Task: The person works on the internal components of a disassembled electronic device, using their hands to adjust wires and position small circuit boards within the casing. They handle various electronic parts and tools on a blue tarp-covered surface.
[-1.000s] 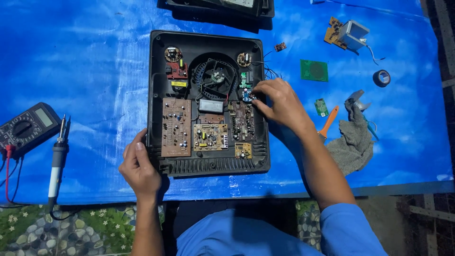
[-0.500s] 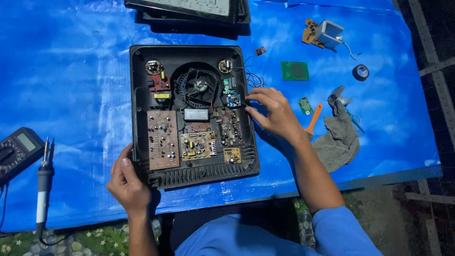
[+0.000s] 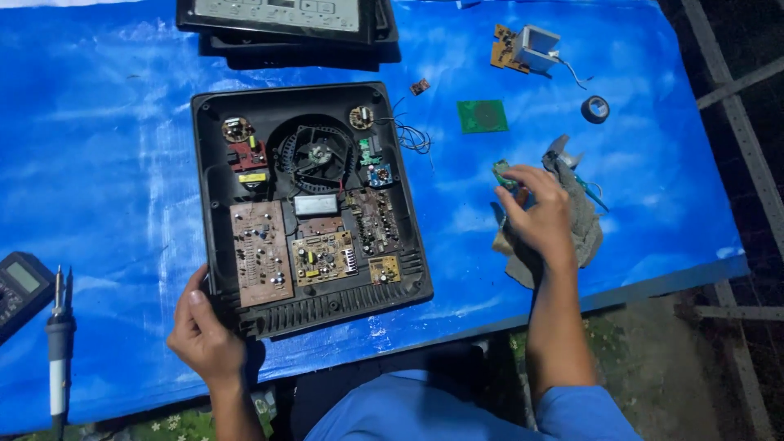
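blue tarpaulin [image 3: 98, 163] covers the table outdoors; the right hand [image 3: 539, 216] rests curled on a grey rag [image 3: 581, 222], fingertips pinching a small green circuit board [image 3: 501, 173] beside it; the left hand [image 3: 204, 331] grips the near left corner of the open black appliance casing [image 3: 214, 139], well apart from the right; the little board looks light, stiff and fragile, best taken by its edges; the casing holds a fan [image 3: 317, 155] and several brown circuit boards [image 3: 260, 253]; a soldering iron [image 3: 57, 351] lies at far left.
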